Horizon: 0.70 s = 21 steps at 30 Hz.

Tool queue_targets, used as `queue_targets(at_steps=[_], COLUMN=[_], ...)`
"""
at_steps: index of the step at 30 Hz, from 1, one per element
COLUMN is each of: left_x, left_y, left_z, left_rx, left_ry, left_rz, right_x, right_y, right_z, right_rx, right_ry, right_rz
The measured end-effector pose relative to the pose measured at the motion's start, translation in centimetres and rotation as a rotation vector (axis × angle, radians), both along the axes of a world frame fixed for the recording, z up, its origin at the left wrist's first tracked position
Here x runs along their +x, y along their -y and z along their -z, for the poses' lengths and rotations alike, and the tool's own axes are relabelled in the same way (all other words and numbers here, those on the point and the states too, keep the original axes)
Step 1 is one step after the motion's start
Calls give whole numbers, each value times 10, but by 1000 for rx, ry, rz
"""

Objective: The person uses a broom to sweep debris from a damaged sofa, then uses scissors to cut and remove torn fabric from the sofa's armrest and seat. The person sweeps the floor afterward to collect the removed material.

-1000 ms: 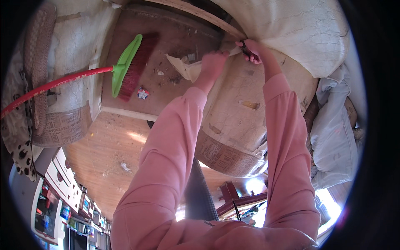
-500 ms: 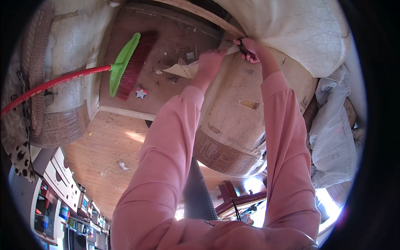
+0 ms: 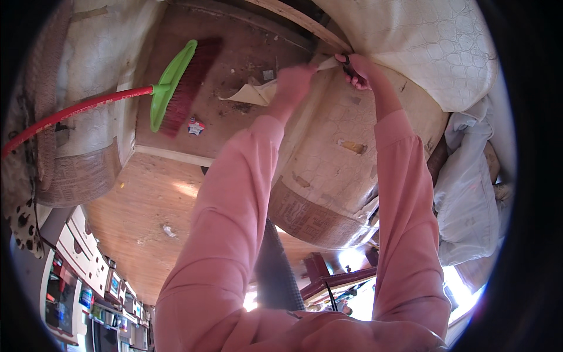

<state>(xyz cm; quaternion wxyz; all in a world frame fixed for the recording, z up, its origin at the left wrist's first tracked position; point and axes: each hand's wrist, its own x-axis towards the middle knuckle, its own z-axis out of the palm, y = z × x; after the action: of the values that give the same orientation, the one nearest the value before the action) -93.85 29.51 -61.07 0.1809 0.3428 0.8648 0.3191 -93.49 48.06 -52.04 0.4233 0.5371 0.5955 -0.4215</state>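
Slightly farther apart than half a second ago, your two hands now hold the pale strip stretched between them, as the head view shows. Your left hand (image 3: 295, 83), blurred, is closed around the pale strip (image 3: 252, 94); its fingertips are too smeared to make out. One loose flap of the strip sticks out to the left of that grip, over the brown panel (image 3: 234, 41), and the other part runs rightward to your right hand (image 3: 361, 71). There your fingers curl around a dark tool (image 3: 348, 64), its kind hard to tell. Just below your right hand lies the worn, cream padded piece (image 3: 325, 138); above it, a wooden slat (image 3: 302, 22) slants down toward your fingers. Farther left of your left hand stands the green broom head (image 3: 172, 85), red bristles facing your grip. Well to the right of both hands hangs pale grey fabric (image 3: 469, 193).
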Motion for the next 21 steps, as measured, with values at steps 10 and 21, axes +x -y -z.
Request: queue_targets(at_steps=[10, 21], left_x=[-41, -20], left_y=[1, 4], left_z=[3, 12], left_rx=[94, 97], left_ry=[49, -60], left_rz=[37, 73], right_x=[-1, -9], right_y=[-10, 5], right_z=[6, 20], right_rx=[-37, 8], right_ry=[10, 37], right_rz=[56, 100])
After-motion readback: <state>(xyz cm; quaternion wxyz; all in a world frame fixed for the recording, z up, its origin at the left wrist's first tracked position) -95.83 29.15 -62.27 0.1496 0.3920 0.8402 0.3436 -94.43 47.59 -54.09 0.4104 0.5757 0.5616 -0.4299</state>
